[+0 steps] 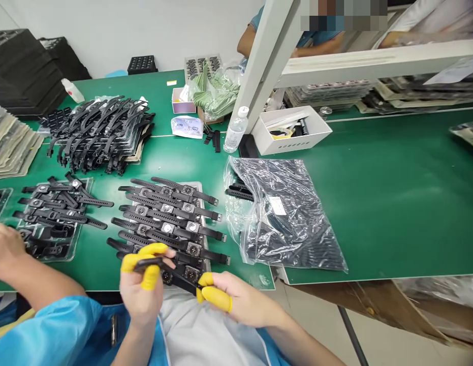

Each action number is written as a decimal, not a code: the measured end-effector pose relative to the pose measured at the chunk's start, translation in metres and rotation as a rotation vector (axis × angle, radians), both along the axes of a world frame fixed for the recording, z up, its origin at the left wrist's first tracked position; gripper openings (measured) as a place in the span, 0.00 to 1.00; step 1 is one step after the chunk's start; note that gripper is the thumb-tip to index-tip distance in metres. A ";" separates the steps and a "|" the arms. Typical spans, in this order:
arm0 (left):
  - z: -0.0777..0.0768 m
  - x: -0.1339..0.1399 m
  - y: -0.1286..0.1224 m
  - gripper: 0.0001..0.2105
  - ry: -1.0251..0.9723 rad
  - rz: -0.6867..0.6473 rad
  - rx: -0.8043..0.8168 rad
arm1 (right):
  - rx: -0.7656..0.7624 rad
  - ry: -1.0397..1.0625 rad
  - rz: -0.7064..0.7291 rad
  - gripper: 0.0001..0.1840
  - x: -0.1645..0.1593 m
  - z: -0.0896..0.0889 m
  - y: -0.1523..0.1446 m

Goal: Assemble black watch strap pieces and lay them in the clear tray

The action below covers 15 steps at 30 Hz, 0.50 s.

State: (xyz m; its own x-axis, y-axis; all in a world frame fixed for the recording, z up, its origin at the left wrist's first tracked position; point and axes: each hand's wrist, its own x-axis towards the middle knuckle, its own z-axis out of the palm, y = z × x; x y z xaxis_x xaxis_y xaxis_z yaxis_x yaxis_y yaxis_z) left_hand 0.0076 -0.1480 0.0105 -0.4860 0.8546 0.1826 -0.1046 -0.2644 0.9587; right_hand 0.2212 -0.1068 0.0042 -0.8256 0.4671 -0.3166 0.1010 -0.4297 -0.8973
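Observation:
My left hand (143, 284), with yellow finger cots, is closed around one end of a black watch strap (179, 278). The other end is pinched between the yellow-covered thumb and finger of my right hand (232, 296). The strap slants down from left to right, close above the front edge of the bench; whether a watch case is attached to it cannot be made out. Just beyond both hands, black smartwatches (167, 208) lie in slanted rows on a clear tray (197, 187), mostly with their sensor backs up.
A clear bag of black straps (293, 218) lies right of the tray. Behind stand a water bottle (236, 129) and a white box (293, 140). Stacked watch trays (102, 132) are at back left. A co-worker's hand (7, 249) rests by another watch tray (74, 244).

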 end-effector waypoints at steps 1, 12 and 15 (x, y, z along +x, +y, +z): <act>0.006 -0.005 0.003 0.09 -0.065 0.078 -0.008 | 0.018 -0.033 -0.006 0.22 0.005 0.001 0.002; -0.011 0.021 -0.017 0.27 0.681 -0.539 -0.109 | -0.159 0.085 -0.275 0.27 -0.003 0.004 -0.022; -0.014 0.021 -0.018 0.34 0.824 -0.580 -0.044 | -0.173 0.103 -0.219 0.27 -0.005 -0.001 -0.027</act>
